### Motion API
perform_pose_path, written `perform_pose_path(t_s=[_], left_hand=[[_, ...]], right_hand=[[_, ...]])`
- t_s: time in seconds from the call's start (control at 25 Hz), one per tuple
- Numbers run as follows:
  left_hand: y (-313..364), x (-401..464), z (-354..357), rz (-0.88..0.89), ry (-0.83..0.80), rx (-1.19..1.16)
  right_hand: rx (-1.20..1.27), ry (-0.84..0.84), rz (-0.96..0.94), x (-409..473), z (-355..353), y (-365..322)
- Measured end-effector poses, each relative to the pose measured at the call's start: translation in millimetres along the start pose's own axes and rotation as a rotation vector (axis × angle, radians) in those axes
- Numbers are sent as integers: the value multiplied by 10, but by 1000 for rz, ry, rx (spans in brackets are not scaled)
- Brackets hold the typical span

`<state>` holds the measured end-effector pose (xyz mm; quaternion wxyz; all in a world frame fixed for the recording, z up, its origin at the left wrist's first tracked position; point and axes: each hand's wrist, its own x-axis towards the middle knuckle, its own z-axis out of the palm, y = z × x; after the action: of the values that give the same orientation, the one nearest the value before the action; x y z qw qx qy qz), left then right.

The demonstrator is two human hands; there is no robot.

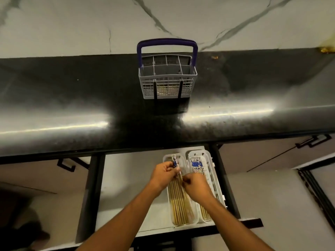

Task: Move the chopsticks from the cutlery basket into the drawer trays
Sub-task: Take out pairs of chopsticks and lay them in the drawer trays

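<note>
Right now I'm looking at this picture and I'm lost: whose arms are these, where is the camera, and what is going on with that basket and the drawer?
There is no machine here. The arms belong to a person wearing a camera on the head, so you look forward and down as they do. There is only this one picture.

Ahead lies a dark counter against a marble wall. On it stands a grey cutlery basket with a blue handle; I can't tell whether anything remains inside.

Below the counter, a drawer is pulled open. Two white trays sit side by side in it: the left tray and the right tray, both holding chopsticks.

The left hand grips a few chopsticks with blue-patterned ends over the left tray. The right hand pinches them too, seemingly settling them in.
</note>
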<state>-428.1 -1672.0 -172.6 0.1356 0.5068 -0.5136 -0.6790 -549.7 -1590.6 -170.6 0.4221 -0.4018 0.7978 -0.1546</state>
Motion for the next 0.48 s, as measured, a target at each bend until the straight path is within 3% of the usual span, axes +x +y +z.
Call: perform_pose_path(t_s=[0.2,0.48], left_hand=[[-244,134,-15,-96,120,240],[-287,263,-31,-144,256,470]], right_hand=[[-334,91,122,102,221,-155],[-545,59,188,392,339,-341]])
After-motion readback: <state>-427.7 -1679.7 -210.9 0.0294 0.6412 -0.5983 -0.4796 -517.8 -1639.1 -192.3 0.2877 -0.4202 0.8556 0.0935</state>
